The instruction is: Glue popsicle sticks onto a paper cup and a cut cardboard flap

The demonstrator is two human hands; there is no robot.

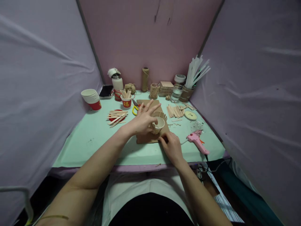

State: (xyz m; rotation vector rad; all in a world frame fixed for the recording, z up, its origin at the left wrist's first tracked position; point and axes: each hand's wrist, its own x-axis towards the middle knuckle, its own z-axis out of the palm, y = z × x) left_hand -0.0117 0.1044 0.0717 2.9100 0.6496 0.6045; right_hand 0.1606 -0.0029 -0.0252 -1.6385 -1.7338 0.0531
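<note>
A pale paper cup [160,123] with short wooden sticks standing around part of its outside sits on a piece of brown cardboard [144,138]. My left hand [145,120] grips the cup's left wall, one finger inside the rim, while its other fingers spread out above. My right hand [172,145] is at the near right edge of the cardboard, just below the cup. Its thumb and forefinger are pinched together; whatever lies between them is too small to make out. Scissors with yellow handles [134,110] lie just behind my left hand.
Right: pink glue gun [198,142], round yellowish disc [190,115], wooden sticks [175,111]. Left: sticks on a red lid [117,117], red cup of sticks [126,101], stacked paper cups [91,99]. Behind: twine-wrapped jar [154,91], glass of water [176,93], white glue sticks [195,72].
</note>
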